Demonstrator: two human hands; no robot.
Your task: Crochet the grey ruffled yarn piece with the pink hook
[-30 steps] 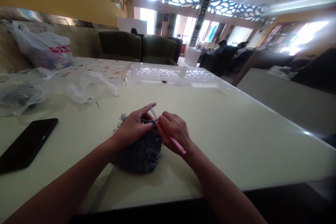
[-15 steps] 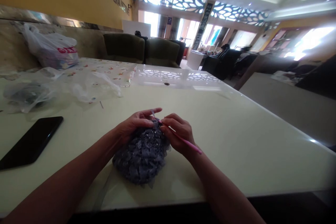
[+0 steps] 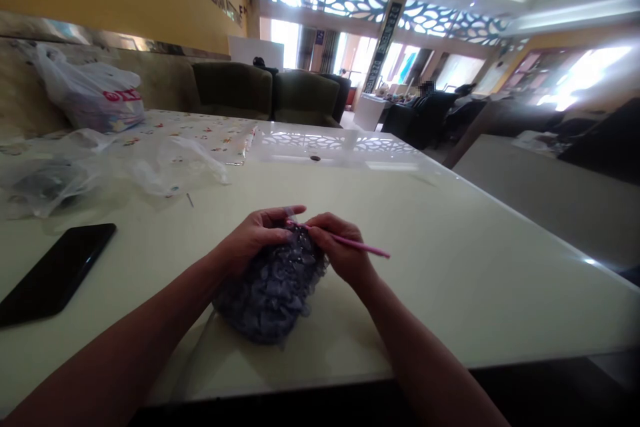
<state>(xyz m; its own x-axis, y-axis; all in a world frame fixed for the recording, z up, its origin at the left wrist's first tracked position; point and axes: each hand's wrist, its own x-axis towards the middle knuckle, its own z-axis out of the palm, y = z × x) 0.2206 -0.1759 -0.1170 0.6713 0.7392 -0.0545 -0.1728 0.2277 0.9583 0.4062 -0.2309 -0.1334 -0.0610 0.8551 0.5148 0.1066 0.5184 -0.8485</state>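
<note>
A dark grey-blue, ruffled crochet piece [image 3: 273, 287] with small shiny beads rests on the table below my hands. My left hand [image 3: 260, 232] grips its top edge, thumb pressed on it and forefinger stretched out with a translucent ribbon strand [image 3: 290, 212] over it. Between the fingers of my right hand [image 3: 343, 240] is a pink crochet hook [image 3: 367, 249]. Its tip is at the top edge of the piece, near my left fingertips. A pale strand [image 3: 197, 353] runs from the piece down toward the table's front edge.
A black phone [image 3: 60, 273] lies at the left. Beyond it are a clear plastic bag [image 3: 55, 180] with something dark inside, a crumpled clear bag [image 3: 175, 167], a thin pin-like stick [image 3: 190, 200] and a full white carrier bag [image 3: 100, 93]. Armchairs [image 3: 305, 99] stand behind the table [image 3: 450, 267]; people sit farther off.
The pink hook has swung from slanting downward to nearly level, and its tip has moved left toward my left fingers. My right hand has turned with it, and the crochet piece has shifted slightly.
</note>
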